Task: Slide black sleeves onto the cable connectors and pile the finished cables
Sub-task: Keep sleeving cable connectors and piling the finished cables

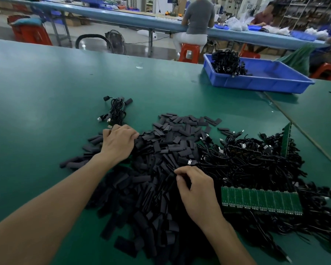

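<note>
The green counter (46,92) carries a blue plastic tray (256,84) at its far right edge. Near the counter's right side a green circuit-board strip (260,200) lies flat, and a second board (286,142) stands on edge behind it. Beyond the far edge, a floor fan (116,42) and a red crate (30,34) sit on the floor. A person in grey (198,18) sits on a red stool (189,52) at a long blue bench (122,18), with another person (264,16) blurred further right.

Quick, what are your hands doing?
Left hand: fingers curled into the sleeve pile; grip cannot be told.
Right hand: pinches a thin black piece.
</note>
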